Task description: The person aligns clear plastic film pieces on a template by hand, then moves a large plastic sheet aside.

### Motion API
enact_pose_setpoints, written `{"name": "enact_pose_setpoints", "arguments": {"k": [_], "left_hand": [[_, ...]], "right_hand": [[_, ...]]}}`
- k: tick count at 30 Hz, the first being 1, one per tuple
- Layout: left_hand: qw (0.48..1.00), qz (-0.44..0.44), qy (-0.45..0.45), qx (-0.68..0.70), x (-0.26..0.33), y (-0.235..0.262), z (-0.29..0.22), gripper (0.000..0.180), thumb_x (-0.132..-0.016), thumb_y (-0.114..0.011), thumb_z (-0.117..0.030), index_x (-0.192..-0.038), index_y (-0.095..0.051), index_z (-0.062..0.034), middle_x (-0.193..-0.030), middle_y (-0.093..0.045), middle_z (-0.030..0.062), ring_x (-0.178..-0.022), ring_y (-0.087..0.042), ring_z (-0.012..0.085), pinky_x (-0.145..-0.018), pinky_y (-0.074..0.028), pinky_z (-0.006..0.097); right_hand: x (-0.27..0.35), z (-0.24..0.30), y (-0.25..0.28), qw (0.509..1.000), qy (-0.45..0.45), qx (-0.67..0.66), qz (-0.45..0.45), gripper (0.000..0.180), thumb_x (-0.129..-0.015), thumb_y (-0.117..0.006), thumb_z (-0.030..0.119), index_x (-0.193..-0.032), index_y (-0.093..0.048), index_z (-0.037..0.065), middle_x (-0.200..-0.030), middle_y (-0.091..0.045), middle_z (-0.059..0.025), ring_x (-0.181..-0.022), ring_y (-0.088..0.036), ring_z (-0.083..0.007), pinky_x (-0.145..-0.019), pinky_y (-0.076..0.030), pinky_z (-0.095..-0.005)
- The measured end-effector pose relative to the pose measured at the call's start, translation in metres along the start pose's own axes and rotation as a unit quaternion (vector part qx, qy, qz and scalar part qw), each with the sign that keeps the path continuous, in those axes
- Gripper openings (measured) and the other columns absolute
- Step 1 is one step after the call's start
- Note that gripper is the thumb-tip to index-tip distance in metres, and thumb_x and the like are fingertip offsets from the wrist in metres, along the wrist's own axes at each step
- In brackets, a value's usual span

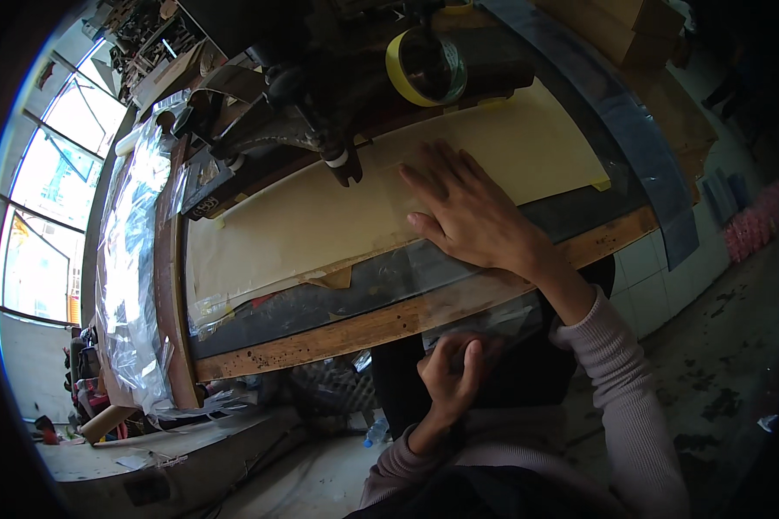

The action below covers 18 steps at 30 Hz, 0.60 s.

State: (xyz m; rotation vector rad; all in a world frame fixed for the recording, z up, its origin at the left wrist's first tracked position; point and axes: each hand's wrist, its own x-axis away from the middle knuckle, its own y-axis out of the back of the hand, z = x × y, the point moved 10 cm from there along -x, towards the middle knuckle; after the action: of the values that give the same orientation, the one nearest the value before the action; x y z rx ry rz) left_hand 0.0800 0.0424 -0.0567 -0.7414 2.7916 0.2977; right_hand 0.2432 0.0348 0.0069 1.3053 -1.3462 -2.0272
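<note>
The right hand (474,210), palm down with fingers extended, lies over the cream sheet (320,221) on the dark worktop (346,298); clear plastic film (437,266) overhangs the wooden edging (320,340), where the left hand (452,376) curls just below (gripping film or not, I cannot tell)

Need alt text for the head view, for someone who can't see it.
A person's right hand is spread palm-down over a tan sheet on a wood-edged bench. The left hand, loosely curled, is nearer the body. A yellow roll of tape shows beyond the sheet.
</note>
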Motion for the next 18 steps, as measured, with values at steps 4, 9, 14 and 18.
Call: {"name": "enact_pose_setpoints", "arguments": {"k": [4, 9, 14, 18], "left_hand": [[0.998, 0.015, 0.050, 0.033, 0.002, 0.000, 0.015, 0.011, -0.093, -0.054, -0.006, -0.092, -0.058, 0.0036, -0.077, -0.069, 0.0114, -0.071, -0.068, 0.0165, -0.068, -0.052, 0.024], [0.992, -0.005, 0.082, 0.101, -0.001, 0.001, 0.015, 0.007, -0.089, -0.060, -0.002, -0.091, -0.061, 0.0036, -0.079, -0.069, 0.0097, -0.072, -0.067, 0.0129, -0.066, -0.050, 0.022], [0.980, 0.003, 0.107, 0.166, -0.006, -0.002, 0.009, 0.009, -0.092, -0.056, -0.003, -0.096, -0.060, 0.0041, -0.081, -0.070, 0.0115, -0.075, -0.070, 0.0166, -0.069, -0.054, 0.025], [0.982, 0.007, 0.119, 0.146, -0.005, 0.000, 0.014, 0.011, -0.092, -0.056, -0.004, -0.097, -0.060, 0.0046, -0.080, -0.071, 0.0129, -0.075, -0.070, 0.0176, -0.069, -0.055, 0.025]], "right_hand": [[-0.004, 0.000, -0.003, 1.000, 0.002, 0.002, -0.005, 0.055, -0.091, -0.051, 0.040, -0.128, -0.047, 0.000, -0.131, -0.045, -0.0292, -0.125, -0.042, -0.0433, -0.106, -0.032, -0.0502], [-0.007, 0.000, -0.001, 1.000, 0.003, -0.001, -0.007, 0.054, -0.090, -0.052, 0.039, -0.127, -0.048, -0.001, -0.131, -0.045, -0.0301, -0.124, -0.042, -0.0436, -0.106, -0.031, -0.0500], [-0.008, -0.003, -0.004, 1.000, -0.003, -0.002, -0.008, 0.054, -0.090, -0.051, 0.039, -0.127, -0.048, -0.001, -0.131, -0.044, -0.0306, -0.124, -0.042, -0.0440, -0.107, -0.031, -0.0502], [-0.011, -0.003, -0.006, 1.000, -0.005, -0.010, 0.014, 0.054, -0.093, -0.050, 0.036, -0.133, -0.042, 0.001, -0.133, -0.043, -0.0292, -0.124, -0.041, -0.0464, -0.106, -0.032, -0.0512]]}}
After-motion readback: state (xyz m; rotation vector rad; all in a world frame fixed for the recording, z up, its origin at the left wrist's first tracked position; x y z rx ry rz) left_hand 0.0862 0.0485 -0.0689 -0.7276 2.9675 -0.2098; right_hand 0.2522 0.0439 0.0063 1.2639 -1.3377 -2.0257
